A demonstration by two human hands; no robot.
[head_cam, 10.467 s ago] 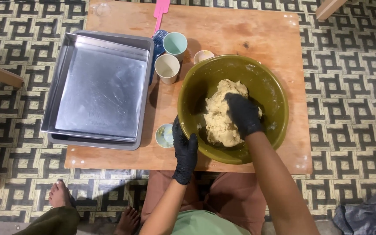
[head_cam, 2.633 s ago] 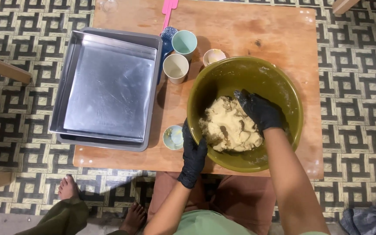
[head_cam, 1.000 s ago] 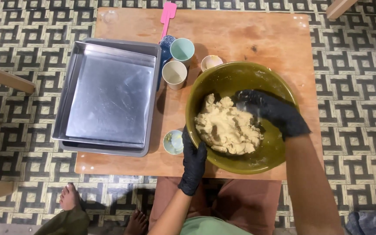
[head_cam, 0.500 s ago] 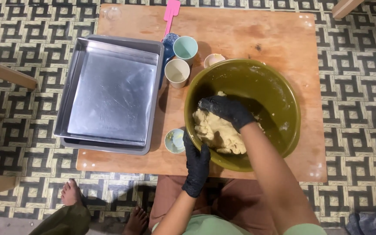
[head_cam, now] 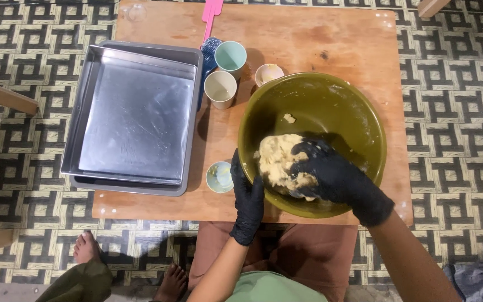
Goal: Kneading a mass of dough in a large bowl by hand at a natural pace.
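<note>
Dough mixing, mid-stage: one rough lump formed.
Right hand (head_cam: 331,179) closed on dough (head_cam: 278,159) in green bowl (head_cam: 359,103); left hand (head_cam: 247,196) grips rim. Baking tray (head_cam: 135,120) unfilled, cups (head_cam: 221,88) emptied on desk (head_cam: 331,39).

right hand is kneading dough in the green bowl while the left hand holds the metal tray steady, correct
Not quite. In the head view the left hand grips the rim of the green bowl, not the metal tray, which lies untouched. The right hand does press the dough.
</note>
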